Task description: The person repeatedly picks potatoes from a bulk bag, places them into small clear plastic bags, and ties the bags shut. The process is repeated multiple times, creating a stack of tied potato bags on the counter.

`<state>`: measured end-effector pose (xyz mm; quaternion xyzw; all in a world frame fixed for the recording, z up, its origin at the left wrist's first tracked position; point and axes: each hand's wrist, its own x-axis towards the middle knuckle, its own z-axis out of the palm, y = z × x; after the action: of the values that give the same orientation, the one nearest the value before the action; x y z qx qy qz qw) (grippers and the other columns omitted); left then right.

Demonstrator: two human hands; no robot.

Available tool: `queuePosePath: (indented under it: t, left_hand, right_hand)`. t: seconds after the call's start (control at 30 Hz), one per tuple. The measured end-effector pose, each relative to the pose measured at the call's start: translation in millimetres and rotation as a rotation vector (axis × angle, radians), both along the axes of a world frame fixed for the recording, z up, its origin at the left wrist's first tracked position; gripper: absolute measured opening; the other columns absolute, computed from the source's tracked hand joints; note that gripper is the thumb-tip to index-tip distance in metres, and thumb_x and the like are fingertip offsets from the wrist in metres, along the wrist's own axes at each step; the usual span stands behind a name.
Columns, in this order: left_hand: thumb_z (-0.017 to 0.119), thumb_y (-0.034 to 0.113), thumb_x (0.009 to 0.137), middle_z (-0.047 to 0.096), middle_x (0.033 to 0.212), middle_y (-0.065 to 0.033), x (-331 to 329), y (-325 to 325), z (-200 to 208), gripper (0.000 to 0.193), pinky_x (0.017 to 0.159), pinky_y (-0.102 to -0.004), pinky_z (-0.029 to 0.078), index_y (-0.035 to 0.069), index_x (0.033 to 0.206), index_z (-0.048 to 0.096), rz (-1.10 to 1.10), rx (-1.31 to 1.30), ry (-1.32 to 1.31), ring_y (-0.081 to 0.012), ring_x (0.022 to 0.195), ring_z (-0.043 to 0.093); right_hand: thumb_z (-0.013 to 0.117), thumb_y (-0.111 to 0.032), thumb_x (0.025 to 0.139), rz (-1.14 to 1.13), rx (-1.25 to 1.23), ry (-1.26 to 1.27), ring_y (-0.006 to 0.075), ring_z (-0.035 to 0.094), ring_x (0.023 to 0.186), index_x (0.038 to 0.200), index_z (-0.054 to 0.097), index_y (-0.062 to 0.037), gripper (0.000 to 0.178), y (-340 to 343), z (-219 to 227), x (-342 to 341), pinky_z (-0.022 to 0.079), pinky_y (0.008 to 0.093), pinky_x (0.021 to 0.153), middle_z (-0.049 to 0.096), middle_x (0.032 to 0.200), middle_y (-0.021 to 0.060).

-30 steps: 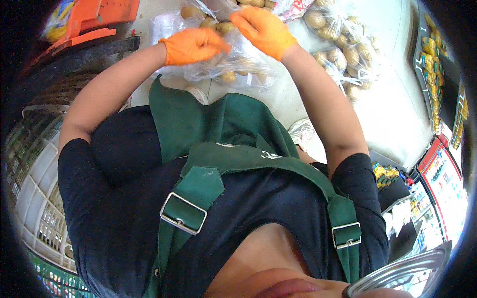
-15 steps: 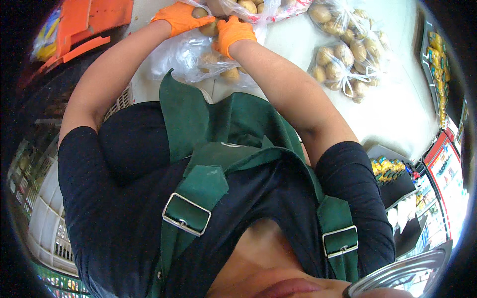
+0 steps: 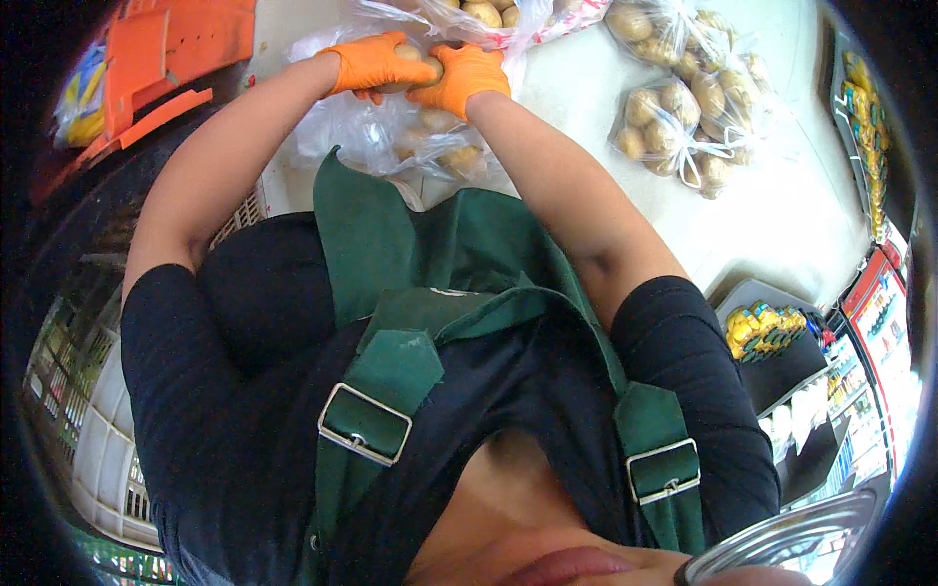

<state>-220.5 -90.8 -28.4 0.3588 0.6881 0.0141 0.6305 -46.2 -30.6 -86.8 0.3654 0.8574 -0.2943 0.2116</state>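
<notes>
Head view, left hand: I read the left hand (image 3: 376,63), in an orange glove, as curled closed around a potato (image 3: 415,73) at the top of the frame.
Head view, right hand: The right hand (image 3: 467,76), also gloved orange, is closed against the same potato from the other side; the fingertips of both hands meet over it.
Head view, potato location: It sits between the two palms, directly above an open clear plastic bag (image 3: 391,142) that already holds a few potatoes.
Head view, surroundings: Tied bags of potatoes (image 3: 674,122) lie well apart to the right on the pale table (image 3: 801,215); another filled bag (image 3: 479,15) lies just beyond the hands. An orange crate (image 3: 166,59) stands to the left.
Risk 1, missed mouth: I cannot tell where the open bag's mouth lies; if it has slumped shut, a released potato could roll off onto the table.
Risk 2, film tear: The film looks thin; a potato dropped from height could split it.
Risk 3, grip loss: Smooth gloves on a rounded potato may slip if either hand loosens early.
Risk 4, blind spot: The apron bib (image 3: 391,244) hides the table's near edge, so I could not see a potato rolling toward it.
</notes>
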Motion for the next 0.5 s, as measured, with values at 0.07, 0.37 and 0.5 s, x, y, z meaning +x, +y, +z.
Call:
queuePosePath:
  t: [0.07, 0.37, 0.5]
  left_hand:
    - [0.074, 0.058, 0.079, 0.069, 0.103, -0.0118, -3, 12, 20, 0.090, 0.065, -0.0307, 0.054, 0.007, 0.147, 0.045, -0.297, 0.090, 0.032, -0.0191, 0.081, 0.067]
    - [0.065, 0.028, 0.088, 0.053, 0.138, -0.0128, 21, 74, 69, 0.042, 0.099, -0.0471, 0.048, 0.021, 0.129, 0.063, -0.718, 1.277, 0.634, -0.0342, 0.124, 0.054]
    - [0.063, 0.023, 0.089, 0.058, 0.132, -0.0138, 41, 60, 63, 0.033, 0.095, -0.0441, 0.049, 0.015, 0.121, 0.067, -0.655, 1.448, 0.667, -0.0318, 0.119, 0.057]
  right_hand:
    - [0.077, -0.070, 0.066, -0.080, -0.078, 0.107, 0.0373, 0.056, 0.125, 0.139, 0.061, -0.0277, 0.085, 3, -2, 8, 0.051, 0.0474, 0.102, 0.062, 0.136, 0.0131]
    - [0.069, -0.062, 0.087, -0.839, -0.928, 0.472, 0.0234, 0.062, 0.120, 0.135, 0.063, -0.0129, 0.069, 45, 17, 75, 0.050, 0.0460, 0.099, 0.067, 0.130, 0.0088]
    - [0.068, -0.065, 0.088, -1.011, -1.331, 0.576, 0.0261, 0.049, 0.134, 0.149, 0.048, -0.0178, 0.079, 43, 19, 93, 0.044, 0.0569, 0.105, 0.055, 0.145, 0.0070]
